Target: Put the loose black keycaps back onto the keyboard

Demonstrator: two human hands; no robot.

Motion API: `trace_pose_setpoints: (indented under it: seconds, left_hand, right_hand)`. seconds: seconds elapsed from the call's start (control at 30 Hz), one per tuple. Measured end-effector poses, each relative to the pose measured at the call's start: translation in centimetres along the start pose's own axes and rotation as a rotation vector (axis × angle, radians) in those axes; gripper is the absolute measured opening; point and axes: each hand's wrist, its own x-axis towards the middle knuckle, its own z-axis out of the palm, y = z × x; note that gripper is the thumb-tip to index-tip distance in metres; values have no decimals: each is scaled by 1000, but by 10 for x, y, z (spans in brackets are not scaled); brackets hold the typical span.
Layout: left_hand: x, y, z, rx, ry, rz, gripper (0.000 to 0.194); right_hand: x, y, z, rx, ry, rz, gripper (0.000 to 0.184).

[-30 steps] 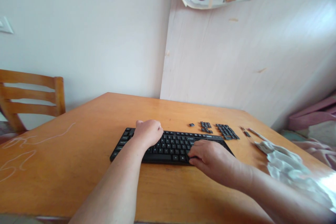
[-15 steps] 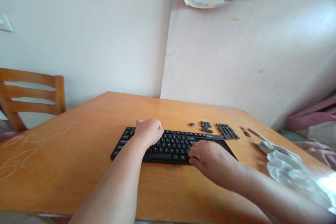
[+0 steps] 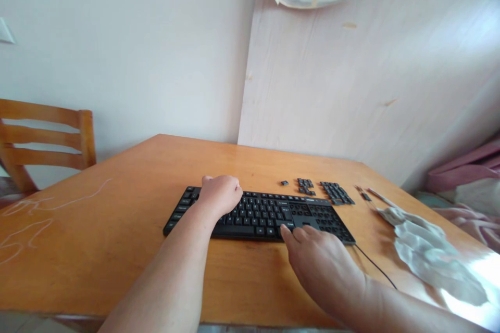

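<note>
A black keyboard (image 3: 265,216) lies on the orange wooden table (image 3: 117,239). My left hand (image 3: 219,195) rests on the keyboard's left half with its fingers curled into a loose fist. My right hand (image 3: 318,260) sits at the keyboard's front edge with its fingers stretched towards the keys and the fingertips touching the bottom row. The right part of the keyboard shows bare sockets. Several loose black keycaps (image 3: 336,193) lie in groups on the table beyond the keyboard, with a smaller group (image 3: 305,186) and a single keycap (image 3: 285,183) to their left.
A crumpled grey cloth (image 3: 429,255) lies on the table at the right, with a thin tool (image 3: 377,196) beyond it. The keyboard's cable (image 3: 375,266) trails off right. A wooden chair (image 3: 42,140) stands at the left. Walls close off the back.
My right hand has pulled back from the keyboard's right section towards me, uncovering that part and the cable. My left hand has stayed in place.
</note>
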Motion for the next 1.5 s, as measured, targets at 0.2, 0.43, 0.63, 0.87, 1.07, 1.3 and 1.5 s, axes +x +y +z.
trace_pose_setpoints:
  seconds: [0.2, 0.43, 0.63, 0.87, 1.07, 1.3, 1.5]
  left_hand:
    - [-1, 1, -1, -9, -8, -6, 33]
    - [-1, 2, -3, -3, -7, 1, 34]
    - [0, 2, -2, -11, -23, -4, 34]
    - [0, 1, 0, -22, -17, -6, 33]
    - [0, 2, 1, -24, -7, -4, 33]
    - [0, 2, 1, 6, 6, -8, 34]
    - [0, 2, 0, 3, 0, -8, 33]
  right_hand:
    - [2, -6, -4, -60, -31, -23, 54]
    - [3, -12, -11, -117, -29, -53, 54]
    - [9, -18, -18, -173, -64, -61, 50]
    - [6, -21, -10, -205, -61, -56, 52]
    - [4, -19, -3, -166, -25, -40, 55]
    - [15, 7, -10, 186, -9, 50, 20]
    - [20, 22, -13, 399, 38, 64, 21]
